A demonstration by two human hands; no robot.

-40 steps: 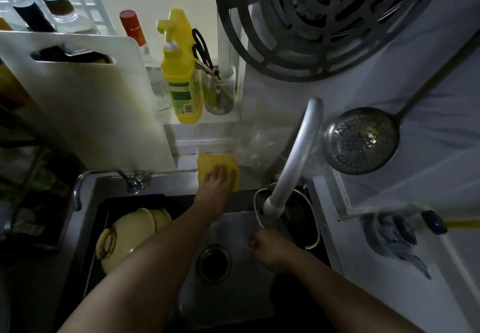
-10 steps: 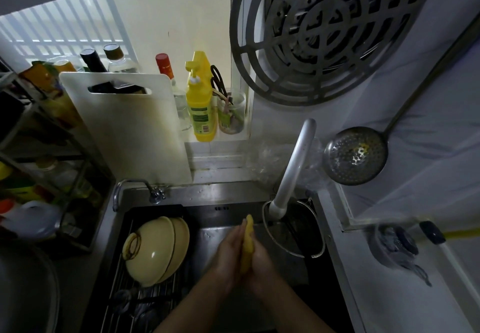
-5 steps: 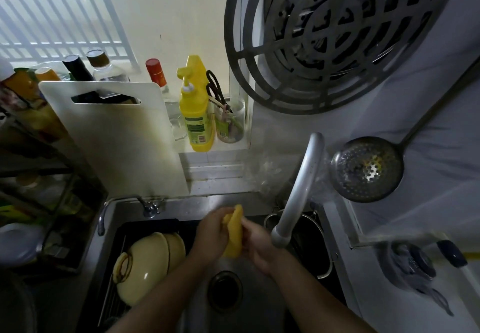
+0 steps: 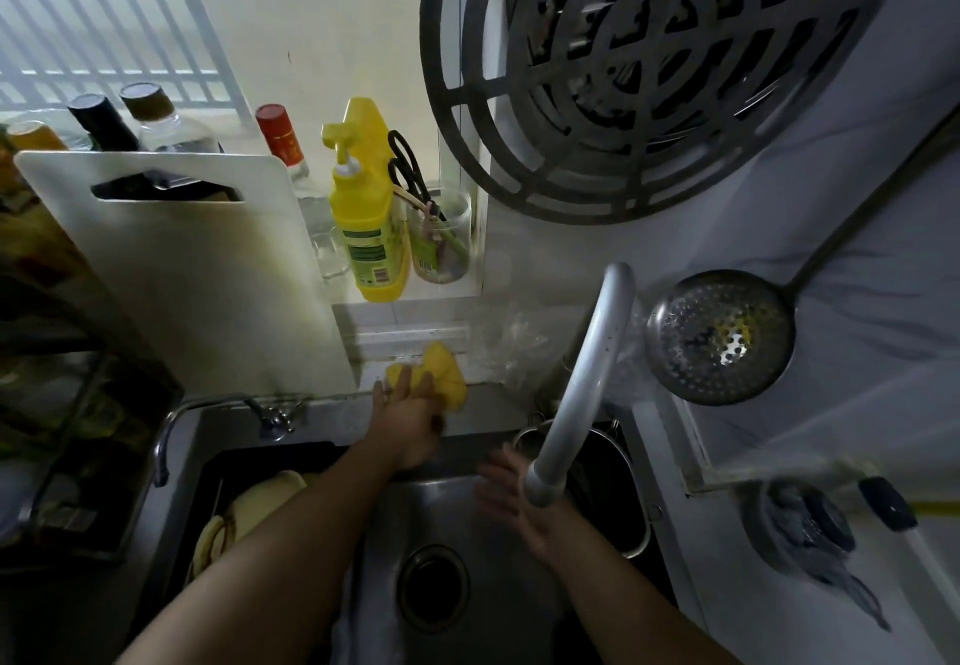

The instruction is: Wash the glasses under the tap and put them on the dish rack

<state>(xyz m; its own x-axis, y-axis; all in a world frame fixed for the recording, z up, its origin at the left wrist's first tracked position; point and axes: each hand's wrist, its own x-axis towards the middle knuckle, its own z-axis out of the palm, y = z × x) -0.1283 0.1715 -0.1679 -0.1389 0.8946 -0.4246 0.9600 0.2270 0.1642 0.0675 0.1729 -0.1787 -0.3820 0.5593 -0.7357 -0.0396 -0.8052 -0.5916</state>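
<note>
My left hand point(image 4: 410, 417) reaches to the ledge behind the sink and rests on a crumpled yellow cloth point(image 4: 441, 376), fingers laid over it. Blurred and with fingers spread, my right hand point(image 4: 519, 501) hovers over the steel sink point(image 4: 498, 591), just left of the white tap spout point(image 4: 576, 389); it holds nothing. No water shows at the spout. A clear glass point(image 4: 327, 254) stands on the window sill behind the white cutting board point(image 4: 182, 269). A dark dish rack point(image 4: 218, 477) fills the sink's left part and carries cream bowls point(image 4: 249, 508).
A yellow soap bottle point(image 4: 363, 217) and a jar with scissors point(image 4: 441, 238) stand on the sill. A metal pot point(image 4: 613, 488) sits in the sink under the tap. A skimmer point(image 4: 722, 337) and a round grate point(image 4: 649, 67) hang on the right wall. Bottles line the back left.
Both hands were squeezing the yellow cloth over the sink. Now my left hand has carried it up to the back ledge and my right hand has let go and opened.
</note>
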